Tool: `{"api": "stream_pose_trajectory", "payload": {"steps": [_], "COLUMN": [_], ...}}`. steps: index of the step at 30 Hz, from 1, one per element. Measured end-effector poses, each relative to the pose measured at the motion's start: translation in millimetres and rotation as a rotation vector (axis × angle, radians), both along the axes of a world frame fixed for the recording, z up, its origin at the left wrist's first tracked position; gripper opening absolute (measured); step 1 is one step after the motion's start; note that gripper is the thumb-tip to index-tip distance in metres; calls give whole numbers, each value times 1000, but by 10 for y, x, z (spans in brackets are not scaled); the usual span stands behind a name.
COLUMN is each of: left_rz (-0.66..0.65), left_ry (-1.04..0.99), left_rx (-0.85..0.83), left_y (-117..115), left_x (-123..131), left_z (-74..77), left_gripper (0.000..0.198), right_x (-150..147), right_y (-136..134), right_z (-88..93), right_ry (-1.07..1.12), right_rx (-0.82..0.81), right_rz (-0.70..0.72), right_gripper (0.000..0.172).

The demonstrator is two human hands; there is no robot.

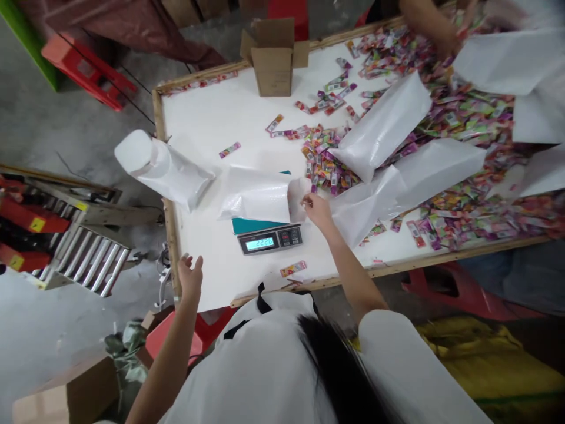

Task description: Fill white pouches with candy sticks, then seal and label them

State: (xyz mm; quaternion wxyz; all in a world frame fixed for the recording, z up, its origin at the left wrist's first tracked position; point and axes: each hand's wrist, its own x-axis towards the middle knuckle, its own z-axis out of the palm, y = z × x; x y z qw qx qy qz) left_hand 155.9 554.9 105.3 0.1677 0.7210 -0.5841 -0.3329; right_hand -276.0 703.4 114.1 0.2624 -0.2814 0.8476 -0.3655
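Observation:
A white plastic bag (260, 194) lies on its side on a digital scale (269, 238) with a teal platform and a lit number display. Its mouth faces right. At that mouth is my right hand (318, 211), with its fingers drawn together in a pinch; what they hold, if anything, is too small to make out. My left hand (190, 275) hovers over the table's left front edge, fingers apart and holding nothing. Just right of the bag spreads a heap of small, colourful wrapped packets (329, 162). A single packet (293, 269) lies in front of the scale.
Another white bag (170, 171) stands at the table's left edge. More white bags (384, 126) lie over the packets at right. An open cardboard box (273, 65) sits at the back. Across the table, another person's hand (444, 38) is among the packets. A wooden rim (172, 247) borders the table.

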Motion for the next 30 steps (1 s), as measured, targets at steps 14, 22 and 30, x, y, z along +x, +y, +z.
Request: {"api": "stream_pose_trajectory", "payload": {"steps": [14,22,30], "left_rz": [-665,-1485,-1640], "left_ry": [-92,-255,-324], "left_rx": [-547,-663,-701], "left_y": [-45,301,-631], "left_x": [-1171,-2645,-2450], "left_z": [680,598,1291], "left_gripper": [46,39,23], "right_x": [341,1569,1714], "right_y": [1078,2277,2668], "right_z": [-171,-594,-905], "right_ry": [-8,-227,-250], "right_rx": [-32,337,462], "right_rz": [-393,-281,-319], "right_gripper": [37,19,29]}}
